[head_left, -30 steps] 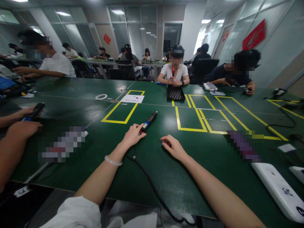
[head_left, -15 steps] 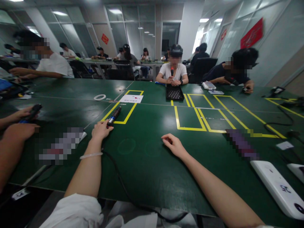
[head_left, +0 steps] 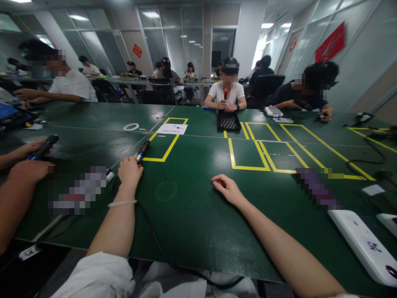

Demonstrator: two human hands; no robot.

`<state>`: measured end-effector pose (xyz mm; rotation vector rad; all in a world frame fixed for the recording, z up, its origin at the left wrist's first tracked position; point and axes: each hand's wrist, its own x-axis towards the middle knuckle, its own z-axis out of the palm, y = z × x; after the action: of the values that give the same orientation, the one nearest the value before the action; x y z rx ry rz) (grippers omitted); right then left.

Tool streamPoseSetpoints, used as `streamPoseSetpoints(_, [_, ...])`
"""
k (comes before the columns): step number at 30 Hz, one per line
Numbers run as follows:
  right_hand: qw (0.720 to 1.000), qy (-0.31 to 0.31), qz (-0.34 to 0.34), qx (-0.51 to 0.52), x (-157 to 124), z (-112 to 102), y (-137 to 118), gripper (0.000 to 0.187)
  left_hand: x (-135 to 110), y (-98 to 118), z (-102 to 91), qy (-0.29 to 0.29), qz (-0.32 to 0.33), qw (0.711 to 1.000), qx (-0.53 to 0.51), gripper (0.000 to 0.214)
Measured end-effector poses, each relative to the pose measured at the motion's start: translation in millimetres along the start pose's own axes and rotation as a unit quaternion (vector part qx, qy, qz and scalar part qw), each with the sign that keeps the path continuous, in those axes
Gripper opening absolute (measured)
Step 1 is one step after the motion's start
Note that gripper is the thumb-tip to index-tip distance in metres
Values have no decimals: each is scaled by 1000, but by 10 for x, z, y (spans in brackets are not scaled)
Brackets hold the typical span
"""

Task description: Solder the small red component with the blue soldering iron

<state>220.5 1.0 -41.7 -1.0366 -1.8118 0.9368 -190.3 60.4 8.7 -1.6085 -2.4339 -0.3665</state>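
My left hand (head_left: 129, 170) is wrapped around the near end of a black cylindrical hand tool (head_left: 143, 150) with a blue and silver band. The tool slants away from me over the left side of a yellow tape outline (head_left: 155, 159), and a small orange part shows beside my fingers. What kind of tool it is I cannot make out. My right hand (head_left: 228, 188) rests on the green table (head_left: 192, 231), fingers loosely bent with a gap at the thumb, holding nothing.
Black cable (head_left: 151, 225) runs beneath my left forearm. A printed sheet (head_left: 172, 129) and a white ring (head_left: 130, 127) lie farther back. Across sits a person with a black tray (head_left: 228, 121). At right lies a white power bank-like device (head_left: 361, 244); a co-worker's hands (head_left: 31, 165) are at left.
My left hand has shifted slightly left, and the tool's far end has swung left and toward me. My right hand stays where it was.
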Motion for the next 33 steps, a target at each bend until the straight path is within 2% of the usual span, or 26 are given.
streamPoseSetpoints(3, [1000, -2, 1, -6, 4, 2, 3, 21, 15, -13, 3, -4, -24, 1000, -18, 29])
streamPoseSetpoints(7, [1000, -1, 4, -8, 6, 0, -22, 21, 17, -26, -11, 12, -55, 998, -21, 32])
streamPoseSetpoints(10, [1000, -1, 4, -10, 5, 2, -48, 20, -4, 68, -39, 56, -16, 997, -59, 34])
streamPoseSetpoints(12, [1000, -3, 1, -15, 4, 5, -65, 20, -60, 237, -60, 47, 41, 987, -146, 33])
streamPoseSetpoints(14, [1000, -5, -5, -25, 2, 6, -79, 19, -183, 503, -82, -20, 107, 958, -265, 32])
streamPoseSetpoints(16, [999, -7, -11, -35, -2, 6, -88, 18, -387, 834, -113, -110, 170, 910, -361, 34])
streamPoseSetpoints(19, [999, -15, -24, -41, -11, 9, -97, 18, -778, 1306, -176, -245, 275, 813, -451, 33])
streamPoseSetpoints(21, [998, -30, -35, -36, -19, 15, -105, 23, -1017, 1518, -207, -311, 300, 765, -477, 33])
streamPoseSetpoints(24, [996, -60, -54, -37, -31, 29, -132, 38, -1246, 1651, -197, -373, 291, 711, -519, 42])
streamPoseSetpoints(26, [993, -78, -74, -57, -38, 35, -155, 38, -1313, 1662, -155, -399, 281, 685, -541, 50])
streamPoseSetpoints(28, [989, -87, -91, -82, -42, 39, -172, 29, -1333, 1654, -108, -417, 275, 668, -552, 56])
streamPoseSetpoints(31, [987, -82, -97, -99, -42, 41, -175, 14, -1327, 1653, -65, -424, 266, 660, -559, 61])
streamPoseSetpoints(33, [989, -70, -88, -99, -38, 42, -165, 11, -1321, 1658, -57, -417, 261, 665, -562, 59])
